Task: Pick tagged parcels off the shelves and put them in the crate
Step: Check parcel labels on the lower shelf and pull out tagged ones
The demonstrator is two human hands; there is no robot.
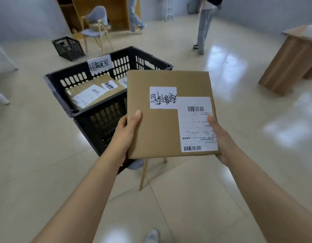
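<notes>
The flat brown cardboard parcel (158, 130) looks matt, with smooth white paper labels (197, 125). The left black perforated plastic crate (99, 118) has a dull sheen. The pale tiled floor (248, 120) is glossy.

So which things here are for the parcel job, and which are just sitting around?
For the job: flat parcel, held by left hand and right hand; big crate; parcel inside it.

Just around: small crate, blue chair, wooden table.
</notes>
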